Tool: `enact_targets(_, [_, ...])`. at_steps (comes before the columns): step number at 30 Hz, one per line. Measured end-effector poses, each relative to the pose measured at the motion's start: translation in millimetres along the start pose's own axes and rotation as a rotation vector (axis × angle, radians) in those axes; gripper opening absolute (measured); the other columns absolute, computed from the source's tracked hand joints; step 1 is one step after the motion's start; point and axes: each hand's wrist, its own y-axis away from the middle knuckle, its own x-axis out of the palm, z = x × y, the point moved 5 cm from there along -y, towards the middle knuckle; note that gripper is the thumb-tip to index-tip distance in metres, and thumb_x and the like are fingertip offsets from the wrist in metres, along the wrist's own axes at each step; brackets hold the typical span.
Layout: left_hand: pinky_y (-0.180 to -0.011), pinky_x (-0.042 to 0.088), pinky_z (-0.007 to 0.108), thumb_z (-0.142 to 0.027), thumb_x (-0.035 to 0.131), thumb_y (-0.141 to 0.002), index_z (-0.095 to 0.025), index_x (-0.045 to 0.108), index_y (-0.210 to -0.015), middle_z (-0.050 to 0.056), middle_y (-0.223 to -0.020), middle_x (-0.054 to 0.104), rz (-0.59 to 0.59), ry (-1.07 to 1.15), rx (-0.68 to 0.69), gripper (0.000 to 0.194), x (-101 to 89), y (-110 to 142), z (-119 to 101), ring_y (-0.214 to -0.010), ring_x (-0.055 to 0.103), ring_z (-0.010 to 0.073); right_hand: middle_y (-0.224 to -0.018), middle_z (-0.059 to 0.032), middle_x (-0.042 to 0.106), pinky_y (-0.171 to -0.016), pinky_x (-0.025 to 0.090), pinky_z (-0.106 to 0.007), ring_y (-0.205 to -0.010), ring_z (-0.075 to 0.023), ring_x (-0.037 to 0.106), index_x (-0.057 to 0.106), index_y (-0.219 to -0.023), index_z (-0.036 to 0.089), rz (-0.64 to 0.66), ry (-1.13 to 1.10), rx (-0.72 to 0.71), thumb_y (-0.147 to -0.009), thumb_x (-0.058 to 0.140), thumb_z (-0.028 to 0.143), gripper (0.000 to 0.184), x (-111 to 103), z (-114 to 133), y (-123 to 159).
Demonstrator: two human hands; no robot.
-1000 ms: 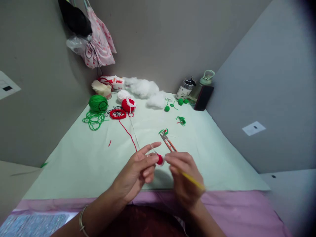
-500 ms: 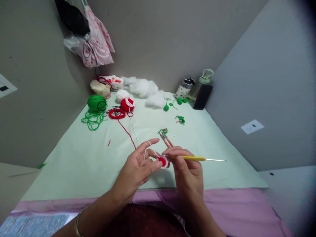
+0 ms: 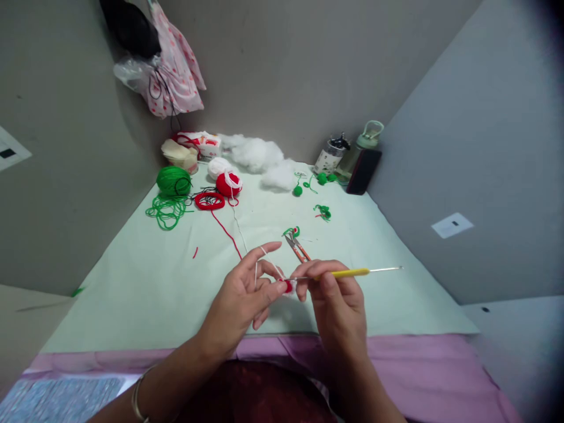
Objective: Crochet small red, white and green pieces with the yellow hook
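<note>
Between thumb and fingers, my left hand (image 3: 244, 296) pinches a small round crochet piece (image 3: 288, 286), red in the middle with a white edge. White yarn (image 3: 273, 263) runs from that piece over my raised left index finger. My right hand (image 3: 337, 299) is closed around the yellow handle of a crochet hook (image 3: 350, 273). Its working tip meets the upper edge of the piece, though the exact stitch is too small to make out. The hook's other thin metal end points right. Just beyond my hands lie thread snips (image 3: 299, 248) with orange handles, open-bladed.
Green yarn (image 3: 174, 181), a red ball (image 3: 228, 184) and a white ball (image 3: 219, 168) sit at back left. White stuffing (image 3: 255, 154) lies along the wall. A phone (image 3: 363, 170) leans by a bottle (image 3: 370, 136) at back right. Small green crocheted pieces (image 3: 323, 212) lie nearer.
The hook has tilted and shifted slightly upward with my right hand. The crochet piece has turned, showing less of its face. My left hand still grips it.
</note>
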Motion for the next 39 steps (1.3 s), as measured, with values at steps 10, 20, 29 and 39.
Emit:
enact_targets(10, [-0.035,0.026,0.014,-0.023,0.086,-0.082,-0.026,0.047,-0.158,-0.003,-0.092,0.064,-0.007,0.001,-0.02,0.086,-3.7,-0.1,-6.4,-0.045,0.031,0.0007,-0.097,-0.0053,0.081,-0.063,0.06,-0.03,-0.068,-0.0147,0.072,0.071,-0.102,0.023,0.069,0.087,-0.043,-0.11,0.051,0.027,0.022,-1.9,8.3,1.3])
enact_targets(20, [-0.037,0.023,0.013,-0.031,0.09,-0.082,-0.018,0.046,-0.157,-0.006,-0.08,0.062,0.002,0.098,-0.052,0.088,0.6,-2.8,-1.9,-0.044,0.029,0.0,-0.109,-0.007,0.078,-0.081,0.065,-0.035,-0.097,-0.0219,0.076,0.075,-0.131,0.032,0.187,0.939,-0.628,-0.099,0.063,0.009,0.04,9.7,24.8,24.6])
enact_targets(29, [-0.036,0.021,0.012,-0.027,0.087,-0.086,-0.024,0.065,-0.139,-0.004,-0.093,0.065,0.03,0.129,-0.069,0.058,0.0,-0.6,-3.7,-0.042,0.026,-0.0038,-0.094,-0.0046,0.075,-0.063,0.057,-0.03,-0.07,-0.0147,0.066,0.08,-0.102,0.025,-0.021,0.16,-0.136,-0.105,0.061,0.023,0.019,1.2,3.4,2.1])
enact_targets(39, [-0.035,0.026,0.011,-0.029,0.089,-0.083,-0.017,0.069,-0.138,-0.005,-0.076,0.061,0.012,0.223,-0.106,0.06,0.7,-6.3,6.7,-0.042,0.024,-0.0011,-0.114,-0.0075,0.078,-0.08,0.063,-0.036,-0.099,-0.0227,0.075,0.075,-0.133,0.033,0.122,0.783,-0.541,-0.097,0.069,0.009,0.044,9.9,14.6,20.6])
